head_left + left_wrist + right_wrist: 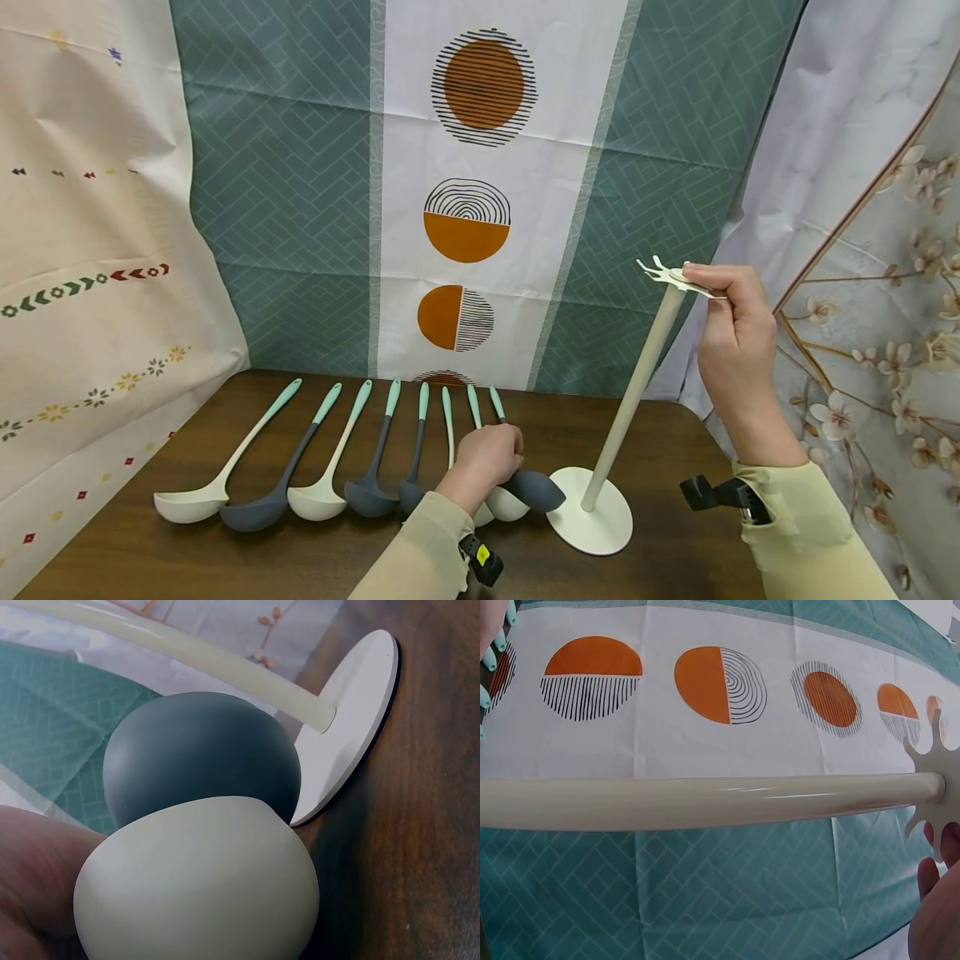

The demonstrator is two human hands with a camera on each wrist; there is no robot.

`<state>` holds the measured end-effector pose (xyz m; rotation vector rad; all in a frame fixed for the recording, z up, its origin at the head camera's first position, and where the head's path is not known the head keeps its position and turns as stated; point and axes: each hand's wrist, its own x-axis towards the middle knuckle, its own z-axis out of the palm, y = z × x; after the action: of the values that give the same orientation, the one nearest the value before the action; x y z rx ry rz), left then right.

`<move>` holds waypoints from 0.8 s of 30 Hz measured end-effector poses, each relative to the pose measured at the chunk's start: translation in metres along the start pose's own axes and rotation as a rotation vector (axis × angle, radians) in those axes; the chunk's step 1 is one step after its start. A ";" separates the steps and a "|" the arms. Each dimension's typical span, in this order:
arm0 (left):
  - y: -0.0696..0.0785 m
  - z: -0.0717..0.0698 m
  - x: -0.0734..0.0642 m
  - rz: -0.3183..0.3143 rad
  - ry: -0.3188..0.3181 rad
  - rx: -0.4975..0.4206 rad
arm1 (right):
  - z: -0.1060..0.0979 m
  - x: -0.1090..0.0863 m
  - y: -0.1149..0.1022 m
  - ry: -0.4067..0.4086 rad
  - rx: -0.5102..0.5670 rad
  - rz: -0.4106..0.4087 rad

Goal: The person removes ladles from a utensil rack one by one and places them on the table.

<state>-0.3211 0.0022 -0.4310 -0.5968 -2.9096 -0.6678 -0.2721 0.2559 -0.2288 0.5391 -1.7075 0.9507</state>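
At the right end of a row of ladles, my left hand [483,458] grips the handle of a dark grey ladle [534,492] with a mint-green end. Its bowl is turned toward the stand and partly overlaps a white ladle [507,505]. Both bowls fill much of the left wrist view, the white ladle [199,885] in front of the dark grey ladle [202,757]. Fingers of my right hand [738,350] pinch the rim of the star-shaped hook top on a cream utensil stand [633,400]. Its hooks [936,761] hold nothing.
Several more white and dark grey ladles [318,497] lie side by side to the left, handles pointing to the back. The stand's round white base [611,533] is on the brown wooden table [667,542]. A patterned curtain [277,167] hangs behind the table.
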 end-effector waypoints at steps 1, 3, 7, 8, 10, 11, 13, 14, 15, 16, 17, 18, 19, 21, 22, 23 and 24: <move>0.000 0.000 -0.001 0.003 0.001 -0.003 | 0.000 0.000 0.000 0.000 -0.001 0.000; 0.001 -0.001 -0.001 0.008 -0.001 -0.008 | 0.000 0.000 0.000 0.000 -0.003 0.000; 0.001 -0.002 -0.002 0.018 -0.012 -0.013 | 0.000 0.000 -0.001 0.003 -0.003 0.000; 0.001 -0.002 -0.002 0.020 -0.017 -0.010 | 0.000 0.000 -0.001 0.004 -0.004 0.000; 0.002 -0.001 -0.001 0.020 -0.025 -0.005 | 0.000 0.000 -0.001 0.005 -0.005 -0.001; 0.002 -0.001 -0.001 0.022 -0.027 -0.003 | 0.001 0.000 -0.001 0.006 -0.004 -0.002; 0.002 -0.001 -0.001 0.022 -0.030 0.004 | 0.001 0.000 -0.001 0.006 -0.004 -0.004; 0.002 0.000 -0.001 0.021 -0.031 0.006 | 0.000 0.000 -0.001 0.006 -0.003 -0.005; 0.002 0.000 0.000 0.021 -0.030 0.007 | 0.001 0.000 -0.001 0.006 -0.001 -0.005; 0.002 0.000 0.000 0.021 -0.031 0.009 | 0.000 0.000 -0.001 0.006 0.000 -0.005; 0.002 0.000 0.000 0.021 -0.031 0.008 | 0.000 0.000 -0.001 0.006 0.000 -0.005; 0.002 0.000 0.001 0.021 -0.031 0.007 | 0.000 0.000 -0.001 0.007 0.001 -0.005; 0.002 0.000 0.001 0.021 -0.030 0.005 | 0.000 0.000 -0.001 0.007 0.001 -0.005; 0.002 0.000 0.002 0.018 -0.029 0.000 | 0.000 0.000 0.000 0.009 0.004 -0.004; 0.002 0.000 0.002 0.014 -0.030 -0.001 | -0.001 0.000 0.000 0.006 0.001 -0.007; 0.002 0.001 0.002 0.011 -0.029 -0.003 | -0.001 0.000 0.000 0.005 0.002 -0.007; 0.002 0.001 0.003 0.007 -0.027 -0.003 | -0.001 0.000 0.001 0.002 0.001 -0.006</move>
<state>-0.3227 0.0051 -0.4303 -0.6218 -2.9305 -0.6686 -0.2722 0.2569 -0.2287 0.5438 -1.7030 0.9476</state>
